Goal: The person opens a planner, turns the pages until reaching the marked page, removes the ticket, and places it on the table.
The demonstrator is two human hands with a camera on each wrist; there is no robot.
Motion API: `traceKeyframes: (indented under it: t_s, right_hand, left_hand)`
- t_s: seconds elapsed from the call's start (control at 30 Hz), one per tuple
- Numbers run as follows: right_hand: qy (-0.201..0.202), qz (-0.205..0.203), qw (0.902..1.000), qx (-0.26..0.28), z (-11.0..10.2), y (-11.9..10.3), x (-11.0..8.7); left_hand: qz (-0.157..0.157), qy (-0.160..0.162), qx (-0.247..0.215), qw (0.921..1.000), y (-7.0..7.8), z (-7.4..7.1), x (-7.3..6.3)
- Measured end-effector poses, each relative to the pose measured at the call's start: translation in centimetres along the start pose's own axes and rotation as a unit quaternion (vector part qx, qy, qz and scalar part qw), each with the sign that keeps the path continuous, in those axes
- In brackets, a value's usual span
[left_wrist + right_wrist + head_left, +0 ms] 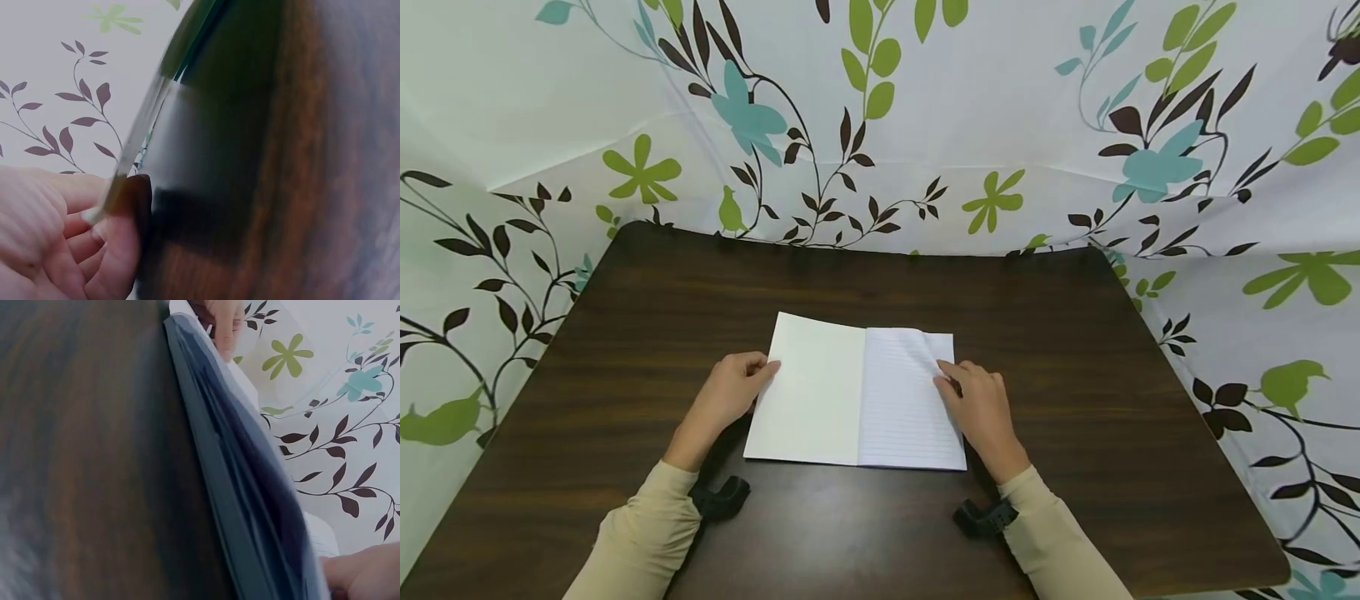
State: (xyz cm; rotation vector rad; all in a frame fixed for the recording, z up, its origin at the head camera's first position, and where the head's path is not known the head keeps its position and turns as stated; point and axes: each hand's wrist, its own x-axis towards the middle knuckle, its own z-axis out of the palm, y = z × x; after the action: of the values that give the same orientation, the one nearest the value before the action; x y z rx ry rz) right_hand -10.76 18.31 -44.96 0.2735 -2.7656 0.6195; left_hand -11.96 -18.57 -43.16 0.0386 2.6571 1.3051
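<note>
1. While the notebook [859, 392] lies open on the table [1000, 292], the left hand [736, 385] pinches its cover [808, 392] at the notebook's left edge.
2. At the notebook's right edge, the right hand [979, 404] seems to pinch the pages [898, 425].
3. It looks light: cover fairly stiff, pages soft, easily creased.
4. The notebook's outer edges seem the best holds.

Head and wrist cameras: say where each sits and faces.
Head: on the person's head, facing forward and down at the open notebook; left hand, right hand and sleeves show.
Left wrist: on that wrist, facing the notebook's edge; the left hand shows.
Right wrist: on that wrist, facing along the notebook's edge; part of each hand shows.
Head and right wrist share both hands and the patterned fabric.
</note>
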Motion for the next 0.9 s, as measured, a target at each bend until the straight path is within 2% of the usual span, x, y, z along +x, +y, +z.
traceKeyframes:
  t_s: [0.17,0.33,0.43,0.57,0.63,0.8,0.9]
  right_hand:
    - [0.011,0.016,0.9941,0.107,-0.2,0.1,0.6]
    - [0.004,0.036,0.9765,0.212,-1.0,-0.3,0.7]
    - [-0.032,0.046,0.9647,0.257,-1.9,-0.9,0.4]
    - [-0.099,0.037,0.9506,0.292,-3.4,-1.9,-0.1]
    - [-0.124,0.019,0.9451,0.302,-3.9,-2.4,-0.4]
    - [-0.167,-0.039,0.9327,0.317,-4.3,-3.6,-1.3]
    - [-0.194,-0.061,0.9253,0.32,-4.3,-4.5,-1.7]
  left_hand:
    - [-0.011,-0.01,-0.028,0.9995,-0.1,-0.1,0.1]
    - [-0.016,-0.015,-0.036,0.9991,-0.1,-0.2,0.1]
    - [-0.016,-0.017,-0.033,0.9992,-0.1,-0.1,0.0]
    - [-0.021,-0.02,-0.026,0.9992,0.0,-0.2,-0.1]
    - [-0.024,-0.022,-0.026,0.9991,0.0,-0.1,-0.2]
    - [-0.022,-0.02,-0.026,0.9992,0.0,-0.1,-0.1]
    - [-0.016,-0.025,-0.027,0.9992,0.0,-0.3,-0.1]
